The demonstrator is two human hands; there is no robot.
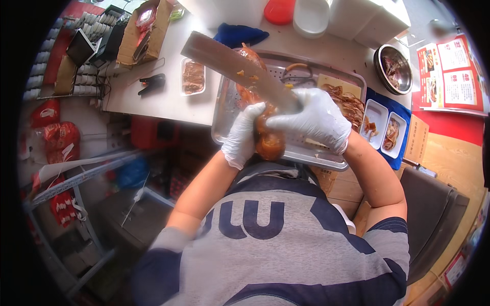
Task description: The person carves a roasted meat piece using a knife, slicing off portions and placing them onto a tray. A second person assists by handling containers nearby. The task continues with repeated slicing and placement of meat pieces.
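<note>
A glossy brown roast duck (270,141) lies over the near edge of a perforated metal tray (293,153). My left hand (245,132), in a thin white glove, grips its left side. My gloved right hand (316,116) holds a broad-bladed knife (233,65), its blade pointing up and left across the duck; the handle is hidden in the hand. The right thumb reaches to the duck. Bits of orange food stick to the blade. On the tray's right side, sliced meat (346,105) is heaped on a pale board (331,81). Scissors (296,74) lie behind my right hand.
A white tray of sliced meat (193,77) and a black clip (153,83) are at the left. Two white trays (376,114) (393,134) rest on a blue cloth (398,162) at the right, below a metal bowl (393,70). Another blue cloth (239,34) and white boxes stand behind.
</note>
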